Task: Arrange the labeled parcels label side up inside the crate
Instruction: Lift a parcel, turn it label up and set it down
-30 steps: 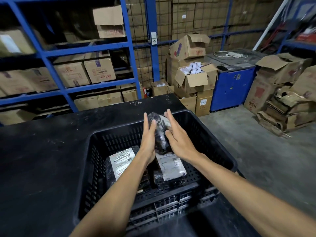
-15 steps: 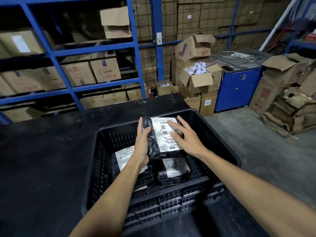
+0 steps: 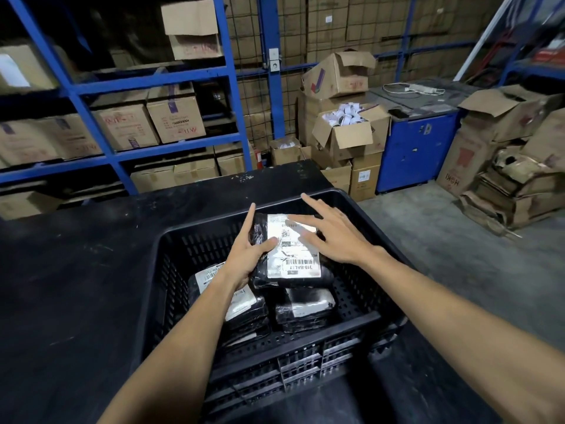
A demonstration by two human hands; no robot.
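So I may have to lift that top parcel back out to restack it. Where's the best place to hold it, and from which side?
Probably by its two long edges, from above with a hand on each side. The top parcel lies flat, label up, on the other parcels in the crate, so its edges are exposed. The left hand is already at its left edge; the right hand is spread open over the label.

1. A warehouse or stockroom.
2. Blue racks (image 3: 146,84) hold cardboard boxes (image 3: 175,117).
3. More boxes are stacked along the back wall (image 3: 367,22).
4. Flattened cartons (image 3: 504,191) lie on the concrete floor (image 3: 443,240).
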